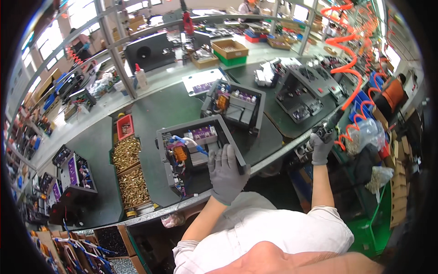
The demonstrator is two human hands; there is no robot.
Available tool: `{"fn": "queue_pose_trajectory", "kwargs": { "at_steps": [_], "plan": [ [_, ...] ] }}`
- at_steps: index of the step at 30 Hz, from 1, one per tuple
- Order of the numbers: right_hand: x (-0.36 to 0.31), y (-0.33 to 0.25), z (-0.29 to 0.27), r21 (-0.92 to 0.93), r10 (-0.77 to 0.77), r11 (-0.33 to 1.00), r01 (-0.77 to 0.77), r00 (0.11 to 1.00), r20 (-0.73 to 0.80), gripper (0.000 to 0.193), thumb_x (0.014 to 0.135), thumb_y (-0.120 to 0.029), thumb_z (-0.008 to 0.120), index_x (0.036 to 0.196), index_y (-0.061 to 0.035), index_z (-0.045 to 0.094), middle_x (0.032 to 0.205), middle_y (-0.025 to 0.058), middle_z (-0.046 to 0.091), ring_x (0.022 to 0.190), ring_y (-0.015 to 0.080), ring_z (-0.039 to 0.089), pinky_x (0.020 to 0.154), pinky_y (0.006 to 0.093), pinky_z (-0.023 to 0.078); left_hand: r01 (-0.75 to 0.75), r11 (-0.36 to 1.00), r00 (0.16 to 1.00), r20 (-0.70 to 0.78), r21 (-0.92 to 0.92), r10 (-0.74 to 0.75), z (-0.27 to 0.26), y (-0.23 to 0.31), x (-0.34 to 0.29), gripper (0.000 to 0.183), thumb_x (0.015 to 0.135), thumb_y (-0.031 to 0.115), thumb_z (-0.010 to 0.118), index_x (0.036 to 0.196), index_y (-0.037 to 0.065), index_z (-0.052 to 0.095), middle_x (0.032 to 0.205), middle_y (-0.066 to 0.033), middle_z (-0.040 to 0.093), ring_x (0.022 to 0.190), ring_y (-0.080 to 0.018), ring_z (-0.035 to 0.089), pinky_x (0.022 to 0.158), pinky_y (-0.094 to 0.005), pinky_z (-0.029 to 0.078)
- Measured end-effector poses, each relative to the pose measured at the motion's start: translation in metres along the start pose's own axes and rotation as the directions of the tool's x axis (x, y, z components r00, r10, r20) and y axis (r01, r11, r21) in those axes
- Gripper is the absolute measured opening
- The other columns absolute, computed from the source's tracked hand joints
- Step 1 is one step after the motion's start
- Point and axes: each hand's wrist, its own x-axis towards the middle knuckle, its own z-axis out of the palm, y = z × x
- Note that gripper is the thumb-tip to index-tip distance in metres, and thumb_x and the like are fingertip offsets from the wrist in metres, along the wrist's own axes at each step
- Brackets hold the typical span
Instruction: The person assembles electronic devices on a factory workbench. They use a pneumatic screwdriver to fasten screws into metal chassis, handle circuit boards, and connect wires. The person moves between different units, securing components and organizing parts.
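Observation:
My left hand [228,176], in a grey glove, lies open over the near right part of a dark grey metal housing [226,131]. Its fingers are stretched out beside a blue-and-white cable [189,141]. Inside the housing sit a copper-coloured coil [180,154] and a purple circuit board [202,133]. My right hand [321,150], also gloved, is closed around a dark air screwdriver [326,130] past the bench's front edge, to the right. An orange coiled hose [349,68] hangs near that tool. The screwdriver's tip cannot be made out.
Behind the housing stands a second one [258,109] with similar parts, and a third [299,93] lies farther right. Trays of brass-coloured fasteners [126,153] and a red bin [124,127] are on the left. More purple-board assemblies [75,171] stand at the far left.

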Motion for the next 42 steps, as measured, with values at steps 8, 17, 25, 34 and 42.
{"fn": "queue_pose_trajectory", "kwargs": {
  "at_steps": [8,17,25,34,42],
  "plan": [
    [-0.044,0.118,-0.079,-0.048,0.337,0.93,-0.364,0.898,-0.281,0.034,0.067,0.011,0.057,0.094,-0.0089,0.053,0.066,-0.0022,0.047,0.043,0.0081,0.042,0.037,0.0259,0.03,-0.001,0.986,0.999,-0.035,0.168,0.007,-0.017,0.007,0.004,0.059,0.07,0.031,0.068,0.118,0.001,0.052,0.114,-0.0139,0.059,0.113,-0.0302,0.055,0.105,-0.0566,0.027],
    [-0.118,0.149,-0.048,0.304,0.813,0.569,-0.764,0.468,-0.346,0.035,0.065,0.01,0.049,0.097,0.0001,0.058,0.079,0.0088,0.056,0.059,0.0218,0.057,0.052,0.032,0.048,-0.083,0.986,0.996,0.038,0.146,0.078,-0.086,-0.064,-0.011,0.053,0.066,0.023,0.067,0.113,0.001,0.059,0.107,-0.0114,0.064,0.114,-0.0327,0.055,0.111,-0.0549,0.023],
    [-0.033,0.031,0.128,-0.012,-0.417,0.883,0.468,0.799,0.433,0.019,0.077,0.001,0.06,0.096,-0.0017,0.061,0.096,0.0129,0.06,0.086,0.0231,0.06,0.077,0.0319,0.048,0.512,0.55,0.728,-0.007,-0.66,-0.686,-0.143,-0.145,-0.088,0.023,0.083,0.01,0.06,0.102,-0.002,0.063,0.096,-0.0058,0.063,0.095,-0.0181,0.057,0.091,-0.0306,0.041],
    [-0.019,0.069,0.206,0.148,-0.48,0.848,0.509,0.616,0.624,0.027,0.079,-0.01,0.057,0.053,-0.0024,0.054,0.054,0.0115,0.053,0.054,0.0284,0.055,0.06,0.0378,0.044,0.493,0.608,0.637,-0.218,-0.622,-0.739,-0.165,-0.169,-0.086,0.027,0.09,0.026,0.062,0.095,0.0,0.063,0.084,-0.0012,0.059,0.077,-0.0111,0.05,0.075,-0.0266,0.041],
    [-0.025,0.064,0.151,0.439,0.599,0.573,-0.693,0.719,0.354,0.023,0.091,-0.029,0.055,0.075,-0.0126,0.054,0.06,-0.0034,0.045,0.051,0.0114,0.047,0.049,0.0277,0.039,0.422,0.906,0.905,0.081,-0.042,-0.418,-0.217,-0.126,0.014,0.02,0.083,0.022,0.069,0.08,0.002,0.067,0.074,-0.0056,0.065,0.066,-0.0152,0.062,0.059,-0.0316,0.048]
  ]
}}
